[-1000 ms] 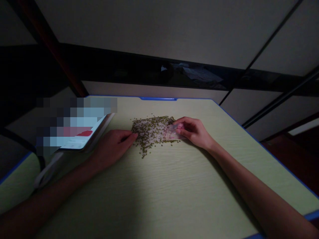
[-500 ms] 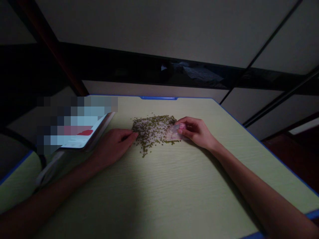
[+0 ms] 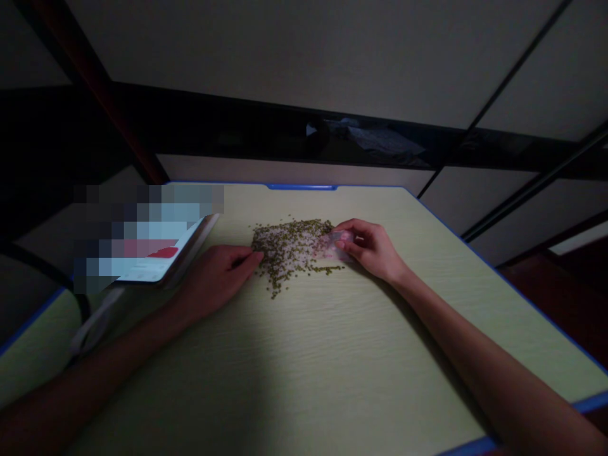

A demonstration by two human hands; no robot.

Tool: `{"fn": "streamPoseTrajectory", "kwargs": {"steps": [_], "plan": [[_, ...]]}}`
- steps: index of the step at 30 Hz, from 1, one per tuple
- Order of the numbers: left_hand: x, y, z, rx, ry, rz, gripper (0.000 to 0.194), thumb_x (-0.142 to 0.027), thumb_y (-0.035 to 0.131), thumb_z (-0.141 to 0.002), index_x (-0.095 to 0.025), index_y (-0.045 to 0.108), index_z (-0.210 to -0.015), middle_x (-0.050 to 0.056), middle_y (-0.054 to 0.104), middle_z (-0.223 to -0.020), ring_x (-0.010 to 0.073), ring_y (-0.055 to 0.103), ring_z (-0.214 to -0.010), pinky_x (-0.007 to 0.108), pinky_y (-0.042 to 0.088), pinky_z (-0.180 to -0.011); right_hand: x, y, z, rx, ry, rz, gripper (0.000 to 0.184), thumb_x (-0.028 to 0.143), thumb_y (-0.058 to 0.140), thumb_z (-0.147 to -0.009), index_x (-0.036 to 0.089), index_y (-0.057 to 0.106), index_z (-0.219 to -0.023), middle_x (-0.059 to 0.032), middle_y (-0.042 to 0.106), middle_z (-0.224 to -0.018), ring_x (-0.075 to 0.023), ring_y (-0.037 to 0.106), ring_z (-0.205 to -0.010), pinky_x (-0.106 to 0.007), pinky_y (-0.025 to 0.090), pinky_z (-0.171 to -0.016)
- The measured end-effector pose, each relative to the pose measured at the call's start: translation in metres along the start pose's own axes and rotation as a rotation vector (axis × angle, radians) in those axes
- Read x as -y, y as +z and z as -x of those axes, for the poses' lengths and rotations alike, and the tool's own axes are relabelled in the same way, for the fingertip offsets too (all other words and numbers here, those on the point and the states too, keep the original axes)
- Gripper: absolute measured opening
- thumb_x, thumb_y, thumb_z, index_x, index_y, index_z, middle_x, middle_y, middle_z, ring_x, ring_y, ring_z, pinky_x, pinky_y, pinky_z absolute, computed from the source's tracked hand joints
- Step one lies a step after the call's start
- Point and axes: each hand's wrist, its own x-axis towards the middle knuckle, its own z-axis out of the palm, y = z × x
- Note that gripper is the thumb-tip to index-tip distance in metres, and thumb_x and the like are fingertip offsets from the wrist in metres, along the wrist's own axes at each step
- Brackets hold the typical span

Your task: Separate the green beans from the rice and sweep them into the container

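Small green beans, which look like mung beans (image 3: 280,269), lie spread among whitish-pink material on the table, with loose ones around the edges. I cannot tell whether the pale part is grains or plastic under the beans. My right hand (image 3: 368,247) is at the right side of the spread, thumb and fingers closed on a clear plastic piece with pink marks (image 3: 330,252), perhaps a bag. At the left edge of the beans rests my left hand (image 3: 225,272), its thumb and forefinger pressed together. Whatever is between those fingertips is too small to make out.
The pale wood-look table (image 3: 304,367) has a blue rim and a blue handle (image 3: 303,187) at its far edge. On the left stands a tilted device with a lit screen (image 3: 152,269), partly pixelated, near a dark cable (image 3: 80,304). Cabinet panels (image 3: 285,57) rise behind the table.
My right hand has shifted slightly left and away from me, and the clear plastic piece has moved with it. The left hand stays in nearly the same place.
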Motion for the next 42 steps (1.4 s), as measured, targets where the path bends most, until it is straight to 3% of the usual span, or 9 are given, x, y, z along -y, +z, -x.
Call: {"fn": "streamPoseTrajectory", "kwargs": {"steps": [24, 35, 42], "plan": [[0.001, 0.0009, -0.0003, -0.013, -0.002, -0.007, 0.043, -0.05, 0.037, -0.076, -0.018, 0.037, -0.047, -0.006, 0.032, -0.043, 0.0102, 0.035, -0.045, 0.024, 0.02, -0.048, 0.0014, -0.0065, 0.0028, 0.11, -0.049, -0.04, 0.017, 0.017, 0.06, -0.071, 0.012, 0.062, -0.088, -0.0053, 0.063, -0.081, -0.0117, 0.054, -0.069, -0.024, 0.042, -0.06], [-0.0013, -0.0007, 0.0003, 0.007, -0.006, 0.007, 0.041, -0.047, 0.039, -0.078, -0.018, 0.036, -0.049, -0.006, 0.032, -0.044, 0.0094, 0.034, -0.046, 0.023, 0.021, -0.048, 0.0041, 0.0003, 0.0015, 0.077, -0.034, 0.007, 0.017, 0.019, 0.059, -0.071, 0.012, 0.063, -0.087, -0.0041, 0.06, -0.078, -0.0125, 0.051, -0.069, -0.025, 0.041, -0.063], [-0.0014, -0.0012, 0.0009, 0.018, -0.043, 0.007, 0.041, -0.047, 0.039, -0.077, -0.018, 0.039, -0.049, -0.006, 0.032, -0.045, 0.0095, 0.034, -0.046, 0.024, 0.021, -0.048, 0.0032, -0.0019, 0.0013, 0.13, -0.078, -0.024, 0.016, 0.018, 0.059, -0.072, 0.012, 0.061, -0.087, -0.0024, 0.058, -0.074, -0.0102, 0.049, -0.064, -0.022, 0.038, -0.056]]}}
